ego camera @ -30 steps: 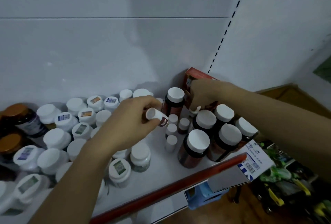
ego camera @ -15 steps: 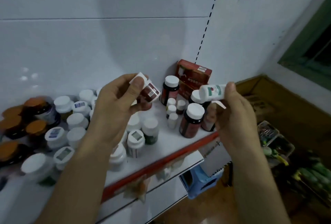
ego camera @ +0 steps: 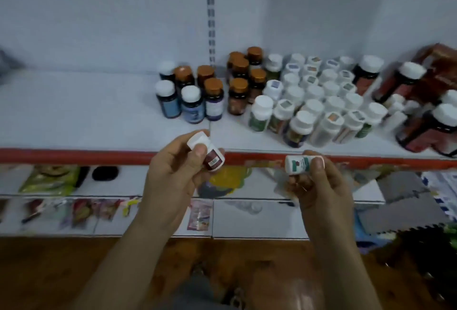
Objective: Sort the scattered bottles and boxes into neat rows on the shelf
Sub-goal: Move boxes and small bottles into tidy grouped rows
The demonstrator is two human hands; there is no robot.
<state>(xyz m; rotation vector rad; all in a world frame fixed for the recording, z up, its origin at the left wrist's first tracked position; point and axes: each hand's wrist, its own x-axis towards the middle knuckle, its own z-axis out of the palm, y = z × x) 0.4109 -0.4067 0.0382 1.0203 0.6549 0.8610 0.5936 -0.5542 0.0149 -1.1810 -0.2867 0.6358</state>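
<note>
Gripped in left hand [ego camera: 173, 173]: red bottle [ego camera: 210, 157], tilted. Pinched in right hand [ego camera: 319, 186]: white bottle [ego camera: 298, 164], sideways. Both off shelf [ego camera: 74, 111].

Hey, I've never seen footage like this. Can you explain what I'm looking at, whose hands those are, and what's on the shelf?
No machine here: a person wears a camera on the head, looking forward and down at their own hands. The left hand holds a small dark-red bottle with a white cap; the right hand holds a small white bottle with a green label. Behind, the white shelf carries brown-capped bottles, many white-capped bottles and a red box at far right.
</note>
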